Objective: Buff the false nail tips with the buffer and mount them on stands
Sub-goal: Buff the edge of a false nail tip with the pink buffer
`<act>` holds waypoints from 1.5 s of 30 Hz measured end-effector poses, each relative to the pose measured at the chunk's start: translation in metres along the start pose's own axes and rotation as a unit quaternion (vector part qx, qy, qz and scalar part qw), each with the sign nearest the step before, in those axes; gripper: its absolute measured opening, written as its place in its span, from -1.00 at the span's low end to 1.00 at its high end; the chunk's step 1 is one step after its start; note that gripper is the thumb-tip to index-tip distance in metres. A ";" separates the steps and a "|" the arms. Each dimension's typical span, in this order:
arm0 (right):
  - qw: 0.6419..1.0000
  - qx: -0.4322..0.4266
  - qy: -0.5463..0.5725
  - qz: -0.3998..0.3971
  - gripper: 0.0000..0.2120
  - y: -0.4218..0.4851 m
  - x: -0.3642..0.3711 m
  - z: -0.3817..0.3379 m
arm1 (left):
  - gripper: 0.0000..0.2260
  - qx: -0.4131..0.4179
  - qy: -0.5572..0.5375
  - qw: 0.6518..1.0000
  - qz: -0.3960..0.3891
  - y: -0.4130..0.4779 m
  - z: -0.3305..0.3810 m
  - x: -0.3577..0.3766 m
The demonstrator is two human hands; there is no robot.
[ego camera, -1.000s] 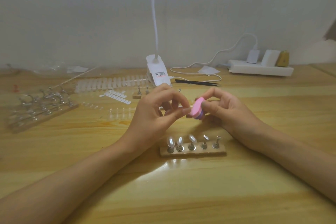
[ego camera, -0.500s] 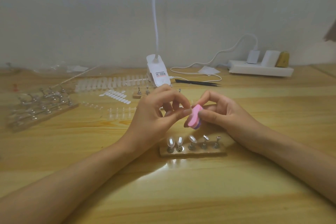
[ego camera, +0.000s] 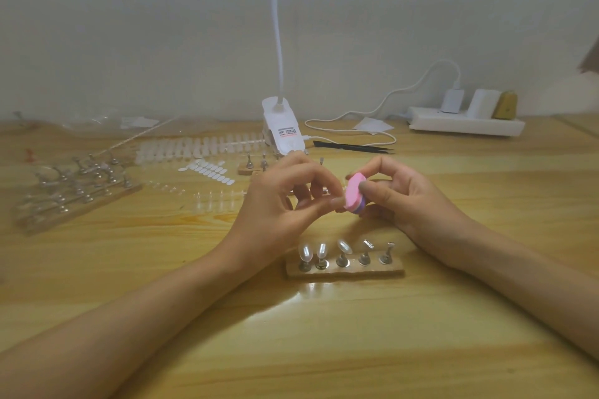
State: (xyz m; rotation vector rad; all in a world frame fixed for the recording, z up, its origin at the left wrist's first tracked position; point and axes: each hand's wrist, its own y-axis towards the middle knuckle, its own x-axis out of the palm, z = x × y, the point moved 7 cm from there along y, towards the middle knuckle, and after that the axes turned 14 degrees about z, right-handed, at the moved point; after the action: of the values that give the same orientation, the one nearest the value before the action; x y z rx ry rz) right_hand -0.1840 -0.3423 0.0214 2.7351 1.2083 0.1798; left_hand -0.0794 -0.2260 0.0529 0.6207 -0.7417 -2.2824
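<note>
My right hand [ego camera: 402, 201] grips a small pink and purple buffer block [ego camera: 354, 193] between thumb and fingers. My left hand [ego camera: 285, 204] pinches a false nail tip at its fingertips, pressed against the buffer's pink face; the tip itself is mostly hidden. Below the hands a wooden stand base [ego camera: 345, 271] carries five metal stands: the three on the left each bear a clear nail tip [ego camera: 344, 245], the two on the right are bare.
Strips of clear nail tips [ego camera: 194, 147] and loose white tips [ego camera: 207, 169] lie at the back left. A second rack of metal stands [ego camera: 77, 185] sits far left. A white clip lamp [ego camera: 283, 129], black tweezers [ego camera: 353, 146] and a power strip [ego camera: 463, 123] stand behind.
The buffer dipped down along the tip half a second ago and is back up now, a rubbing stroke. My left hand has stayed nearly still.
</note>
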 end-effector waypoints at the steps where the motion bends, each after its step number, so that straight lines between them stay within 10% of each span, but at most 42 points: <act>1: 1.000 0.001 0.006 -0.009 -0.86 0.000 0.001 0.000 | -0.94 0.002 -0.002 1.000 -0.003 0.000 0.001 0.001; 45: 0.998 0.006 0.010 -0.068 -0.88 -0.004 0.003 0.000 | -0.94 -0.079 -0.049 0.994 -0.064 -0.005 -0.006 0.007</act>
State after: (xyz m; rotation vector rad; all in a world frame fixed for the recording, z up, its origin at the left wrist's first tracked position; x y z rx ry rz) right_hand -0.1845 -0.3377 0.0210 2.6554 1.3989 0.1855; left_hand -0.0827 -0.2294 0.0441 0.4979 -0.5728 -2.4755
